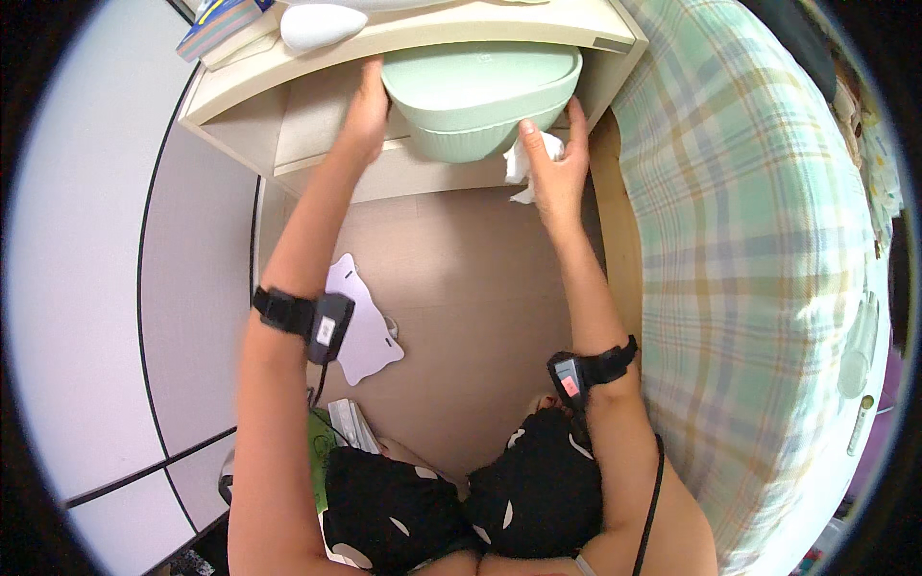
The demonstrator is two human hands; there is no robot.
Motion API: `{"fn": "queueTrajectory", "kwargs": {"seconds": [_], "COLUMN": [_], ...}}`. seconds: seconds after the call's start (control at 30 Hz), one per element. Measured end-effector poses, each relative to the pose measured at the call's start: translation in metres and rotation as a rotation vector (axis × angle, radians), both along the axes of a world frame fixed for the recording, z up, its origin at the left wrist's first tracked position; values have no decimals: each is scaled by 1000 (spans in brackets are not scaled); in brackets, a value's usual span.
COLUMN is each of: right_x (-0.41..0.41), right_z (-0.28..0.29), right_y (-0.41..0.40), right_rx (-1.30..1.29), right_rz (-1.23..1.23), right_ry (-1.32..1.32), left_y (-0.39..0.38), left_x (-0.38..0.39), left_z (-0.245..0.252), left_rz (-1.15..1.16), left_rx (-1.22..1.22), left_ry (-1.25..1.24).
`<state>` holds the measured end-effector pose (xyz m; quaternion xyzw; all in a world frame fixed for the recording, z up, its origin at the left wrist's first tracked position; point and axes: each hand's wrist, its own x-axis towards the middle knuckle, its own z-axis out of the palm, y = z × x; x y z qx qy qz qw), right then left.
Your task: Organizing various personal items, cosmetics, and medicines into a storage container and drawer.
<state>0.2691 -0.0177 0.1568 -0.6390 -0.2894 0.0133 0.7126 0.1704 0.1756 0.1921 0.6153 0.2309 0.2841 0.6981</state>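
A mint-green lidded plastic bin point(472, 129) sits partly inside the open compartment of a cream wooden cabinet point(601, 23), its rounded front jutting out past the shelf. My left hand point(367, 115) is against the bin's left side, its fingertips partly hidden under the cabinet's upper edge. On the right side, my right hand point(560, 162) holds the bin, thumb towards the front and fingers along the side. A crumpled white tissue point(517, 165) is held in that same hand, beside the bin's lower right.
Books point(223, 32) and a smooth white rounded object point(322, 26) lie on the cabinet top. A bed with a plaid cover point(735, 288) borders the right. Pale panels point(86, 252) line the left. A wavy-edged lavender board point(364, 327) lies on the wood-look floor point(468, 288).
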Motion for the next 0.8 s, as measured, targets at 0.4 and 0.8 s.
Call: {"fn": "queueTrajectory", "kwargs": {"seconds": [0.4,0.8], "right_x": [47,60], "right_z": [47,53], "right_y": [2,1], "right_rx": [-158,-164], "right_rz": [-10,133], "right_ry": [81,20], "left_y": [-57,-63], "left_x": [11,4], "left_z": [-9,-6], "left_rz": [171,243], "left_rx": [107,140], "left_ry": [-389,-219]}}
